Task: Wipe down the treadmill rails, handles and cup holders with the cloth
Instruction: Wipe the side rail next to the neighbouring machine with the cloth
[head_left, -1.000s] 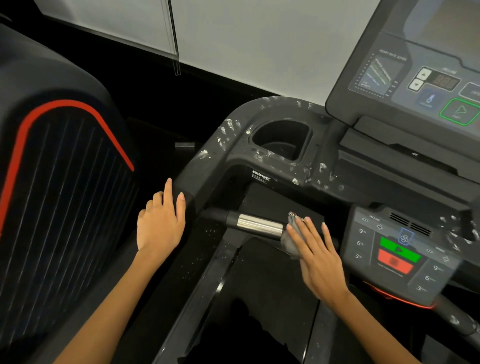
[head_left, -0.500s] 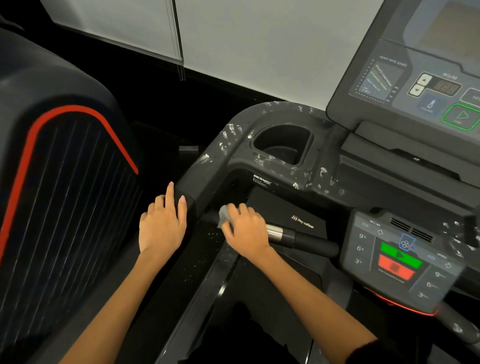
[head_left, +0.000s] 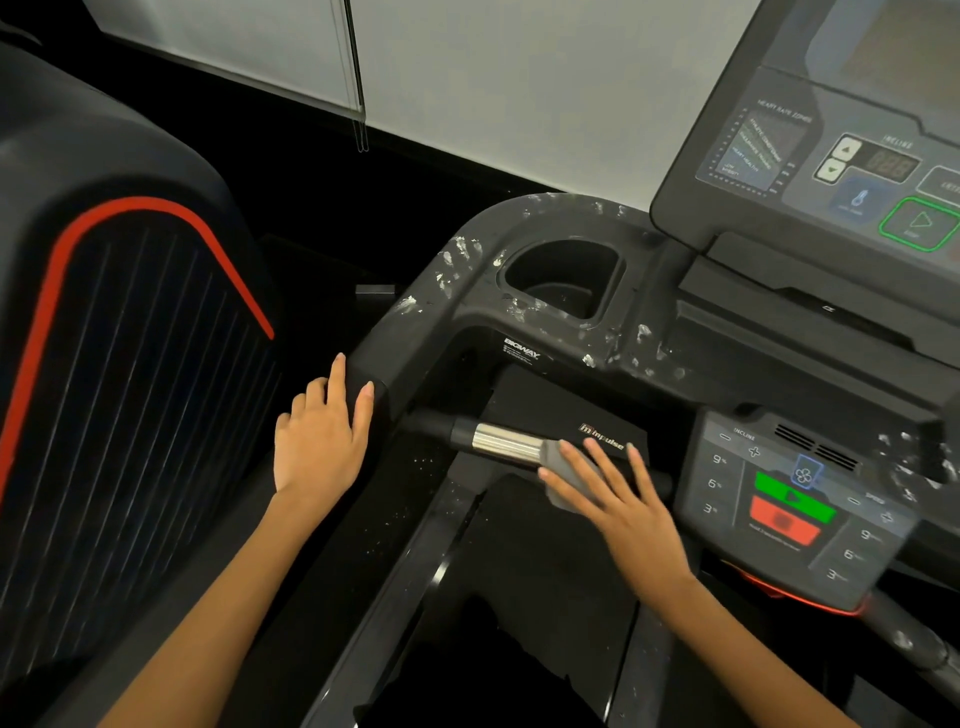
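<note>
My right hand (head_left: 621, 501) presses a small grey cloth (head_left: 566, 470) over the black grip at the right part of the horizontal handle (head_left: 501, 441), just past its shiny metal sensor band. Its fingers are spread flat over the cloth. My left hand (head_left: 319, 441) rests flat and spread on the end of the left side rail (head_left: 395, 358), holding nothing. The black cup holder (head_left: 561, 283) sits beyond the handle, its rim flecked with white smears. More white specks lie on the rail's curved corner.
A control pad (head_left: 784, 506) with green and red buttons sits right of my right hand. The tilted display console (head_left: 831, 156) rises at the upper right. A neighbouring black machine with red trim (head_left: 119, 338) stands close on the left. The treadmill belt (head_left: 519, 597) runs below.
My right hand has slid the cloth back to the right along the handle, from its left end over the metal band to the right grip. My left hand has stayed on the rail.
</note>
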